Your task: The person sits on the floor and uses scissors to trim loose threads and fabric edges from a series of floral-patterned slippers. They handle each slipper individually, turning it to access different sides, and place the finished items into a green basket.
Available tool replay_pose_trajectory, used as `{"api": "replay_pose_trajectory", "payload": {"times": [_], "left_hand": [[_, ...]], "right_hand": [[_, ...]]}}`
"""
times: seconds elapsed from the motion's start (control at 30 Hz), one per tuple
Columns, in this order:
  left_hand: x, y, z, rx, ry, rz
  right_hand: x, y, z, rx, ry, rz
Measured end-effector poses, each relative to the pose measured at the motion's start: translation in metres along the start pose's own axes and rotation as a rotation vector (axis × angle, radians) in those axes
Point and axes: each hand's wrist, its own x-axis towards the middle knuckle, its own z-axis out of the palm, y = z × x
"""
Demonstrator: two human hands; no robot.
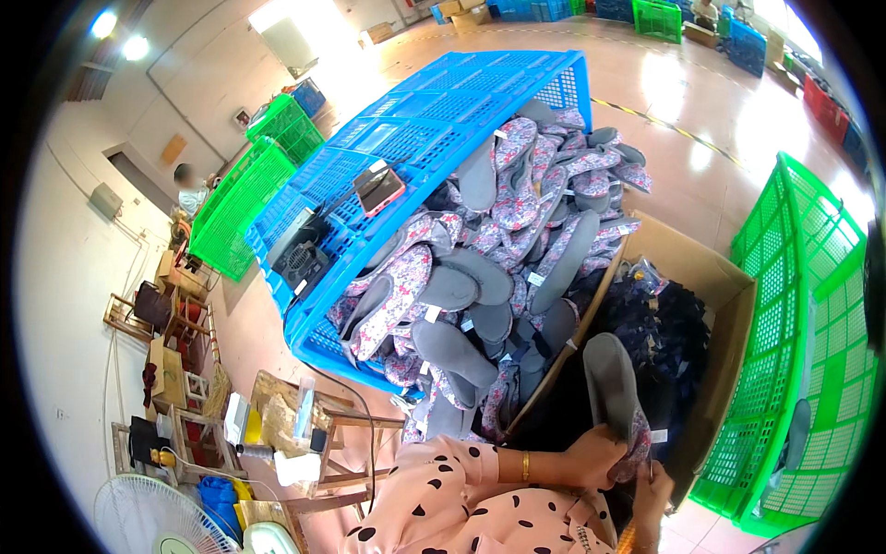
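Over the cardboard box, my left hand (595, 456) is closed around the heel end of a slipper (611, 379) with a grey sole and pink floral fabric. The slipper's toe points up and away from me. My right hand (652, 497) is closed too, its fingertips pinching the floral edge at the lower end; whether a thread is also between them is too small to tell. A white tag (658, 436) sticks out beside that edge. Many similar slippers (452, 351) spill in a heap out of a tipped blue plastic crate (415, 102) in front of me.
A cardboard box (729, 369) holding dark material (660, 332) stands below my hands. Green crates (784, 342) rise at the right. A phone (378, 189) and a small black fan (303, 263) rest on the blue crate. Left are a wooden stool (277, 415) and a white fan (152, 517).
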Motion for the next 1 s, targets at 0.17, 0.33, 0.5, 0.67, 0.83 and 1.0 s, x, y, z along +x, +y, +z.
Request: {"api": "replay_pose_trajectory", "payload": {"times": [0.17, 0.33, 0.5, 0.67, 0.83, 1.0], "left_hand": [[-0.004, 0.022, -0.026, -0.254, -0.404, -0.091], [-0.006, 0.037, -0.053, -0.955, -0.529, -0.134], [-0.004, 0.033, -0.066, -1.1, -0.682, -0.256], [0.002, 0.034, -0.075, -1.191, -0.722, -0.284], [-0.003, 0.035, -0.066, -1.046, -0.709, -0.273], [-0.004, 0.041, -0.07, -1.043, -0.804, -0.277]], "right_hand": [[0.004, -0.074, -0.029, -0.044, 0.177, -0.503], [0.021, -0.068, -0.03, -0.096, -0.528, -0.616], [0.013, -0.037, -0.041, 0.077, -0.814, -0.115], [-0.012, -0.081, -0.052, 0.465, -0.881, 0.295], [-0.038, -0.082, -0.042, 0.722, -0.75, 0.519], [-0.056, -0.071, -0.044, 0.757, -0.631, 0.558]]}}
